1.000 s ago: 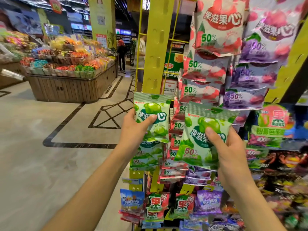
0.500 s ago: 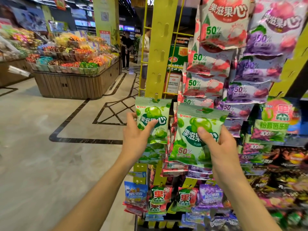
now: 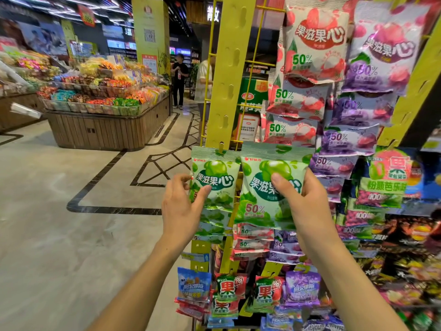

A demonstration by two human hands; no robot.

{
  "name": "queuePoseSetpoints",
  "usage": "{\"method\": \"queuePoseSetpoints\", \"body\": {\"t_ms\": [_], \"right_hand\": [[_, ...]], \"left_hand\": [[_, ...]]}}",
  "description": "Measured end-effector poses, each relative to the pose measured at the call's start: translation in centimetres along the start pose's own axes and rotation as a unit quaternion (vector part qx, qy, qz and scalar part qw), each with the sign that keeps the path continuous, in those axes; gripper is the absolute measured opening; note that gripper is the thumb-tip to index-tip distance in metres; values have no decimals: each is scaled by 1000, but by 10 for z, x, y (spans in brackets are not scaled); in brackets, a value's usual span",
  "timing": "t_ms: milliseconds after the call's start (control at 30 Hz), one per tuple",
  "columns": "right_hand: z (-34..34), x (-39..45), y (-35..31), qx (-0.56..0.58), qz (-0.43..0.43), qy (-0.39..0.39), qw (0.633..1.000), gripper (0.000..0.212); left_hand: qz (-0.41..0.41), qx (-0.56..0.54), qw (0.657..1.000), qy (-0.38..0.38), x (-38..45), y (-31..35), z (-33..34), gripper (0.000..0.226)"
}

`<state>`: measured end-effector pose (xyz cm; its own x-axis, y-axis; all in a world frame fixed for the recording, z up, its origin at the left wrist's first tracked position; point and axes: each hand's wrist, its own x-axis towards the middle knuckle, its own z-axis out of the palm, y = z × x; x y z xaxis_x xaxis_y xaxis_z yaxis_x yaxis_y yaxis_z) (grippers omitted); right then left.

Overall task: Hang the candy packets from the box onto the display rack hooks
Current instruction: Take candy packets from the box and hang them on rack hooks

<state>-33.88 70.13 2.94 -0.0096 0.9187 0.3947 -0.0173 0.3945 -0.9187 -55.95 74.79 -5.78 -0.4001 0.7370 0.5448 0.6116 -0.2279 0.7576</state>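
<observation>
At yellow slotted rack strip (image 3: 226,75): left hand (image 3: 183,206) pinching hung green foil candy packet (image 3: 214,182); right hand (image 3: 303,199) gripping second green foil packet (image 3: 269,187), hole best aligned squarely over hook.

beige tiled floor (image 3: 59,223), wooden display island (image 3: 107,132), yellow pillar (image 3: 149,32)

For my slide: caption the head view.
Left hand hooks one green candy packet on rack; right hand holds another.

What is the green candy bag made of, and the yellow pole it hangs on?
The green candy bag looks like thin, shiny plastic film: it crinkles and glints. The yellow pole seems to be painted metal, flat and stiff with punched slots, though hard plastic is possible.
</observation>
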Motion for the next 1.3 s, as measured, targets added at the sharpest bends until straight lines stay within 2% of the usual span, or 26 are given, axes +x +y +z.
{"method": "queuePoseSetpoints", "body": {"t_ms": [100,200,333,467,533,667,767,933,1033,1167,1300], "right_hand": [[9,10,-7,-1,-5,-4,1000,17],[21,25,-14,3,-12,-5,1000,18],[39,47,-23,1,-6,-16,1000,17],[61,70,-26,-15,4,-21,1000,22],[71,79,-27,-31,11,-22,999,24],[86,94,-24,-65,30,-7,997,33],[91,99,-23,-69,44,1,997,41],[89,100,-19,-77,68,0,995,24],[88,94,-16,-80,89,-10,993,21],[84,88,-7,-93,110,-15,989,25],[82,84,1,-100,95,-17,990,20]], "left_hand": [[-62,-61,996,-27,-2,-11,1,62],[-136,-187,967,-104,-1,-13,1,72],[-148,-237,953,-114,0,-19,1,67],[-133,-235,955,-122,2,-21,0,36],[-120,-228,958,-126,2,-21,-1,31],[-114,-223,960,-129,3,-24,-1,50],[-117,-219,959,-135,5,-26,0,56],[-119,-227,957,-139,8,-29,1,69],[-113,-226,957,-143,8,-28,1,69],[-110,-244,952,-145,8,-22,-1,57],[-116,-247,951,-146,8,-24,-1,64]]}}
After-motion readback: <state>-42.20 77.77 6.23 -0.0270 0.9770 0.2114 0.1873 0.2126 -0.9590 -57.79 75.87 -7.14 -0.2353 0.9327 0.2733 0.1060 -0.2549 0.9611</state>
